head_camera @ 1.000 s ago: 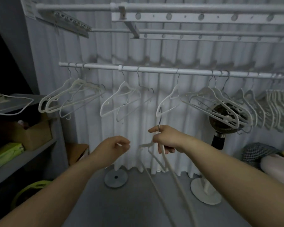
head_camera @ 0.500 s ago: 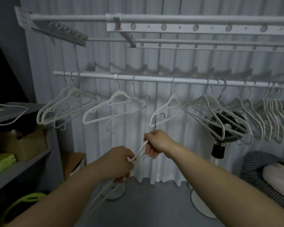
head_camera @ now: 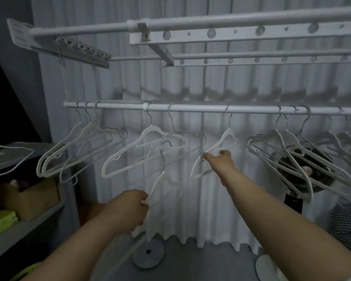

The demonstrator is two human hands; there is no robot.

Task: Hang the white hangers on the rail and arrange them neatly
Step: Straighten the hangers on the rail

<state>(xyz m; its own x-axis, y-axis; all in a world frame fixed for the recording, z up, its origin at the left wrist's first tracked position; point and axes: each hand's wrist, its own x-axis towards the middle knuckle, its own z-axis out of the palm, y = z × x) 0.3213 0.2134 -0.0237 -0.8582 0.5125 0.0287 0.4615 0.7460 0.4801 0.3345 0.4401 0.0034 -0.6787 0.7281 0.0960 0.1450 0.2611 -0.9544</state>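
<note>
My left grip [head_camera: 128, 209] clenches a spare hanger [head_camera: 164, 185] below the rail [head_camera: 201, 108]; right grip [head_camera: 221, 159] grasps a hung hanger [head_camera: 227, 138], apparently clearing a gap before hooking on.

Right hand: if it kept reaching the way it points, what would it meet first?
The right hand already touches the hanging hanger; beyond it, probably the white curtain, though depth is unclear.

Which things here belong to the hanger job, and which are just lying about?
Job: rail; hung hangers; held hanger in left hand; right hand on a hung hanger.

Lying about: fan; shelf; box; upper rack.
</note>
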